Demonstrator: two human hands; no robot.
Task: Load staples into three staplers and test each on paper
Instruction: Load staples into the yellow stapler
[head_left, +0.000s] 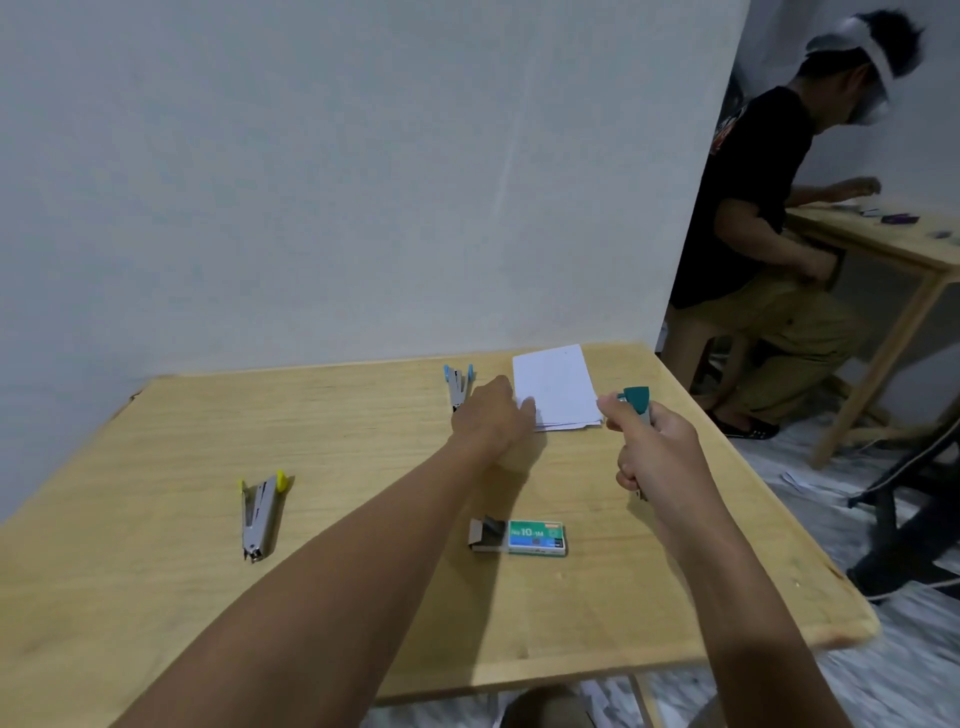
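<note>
Right hand (655, 451) fisted around the green stapler (639, 402) — fingers (626, 475) wrapped tight on its metal body, teal cap sticking out above the thumb, metal tip just showing below the fist. It is held off the counter (363, 457), near the right side, just beside the paper (556, 387).

Left hand (493, 415) reaches across to the near left corner of the paper; fingers curled down at the sheet's edge, touching it. Whether they pinch the sheet or only press on it, cannot tell.

Paper: a small white stack lying flat at the far right of the counter, lower sheets peeking out at the near edge.

Blue stapler (458, 385) lies on the counter just left of the left hand, at the far edge, arms spread in a V, partly hidden by the knuckles.

Yellow stapler (258, 514) lies well apart at the near left, also splayed open, yellow tips pointing away.

Staple box (535, 537) sits between the two forearms, near the front edge — green-and-blue sleeve, tray slid out to the left with grey staples showing. Label reads "10-1M"; smaller print too blurred to read.

Beyond the counter on the right, another person (753, 218) in a black shirt sits at a second table (893, 249), with small items on it.
</note>
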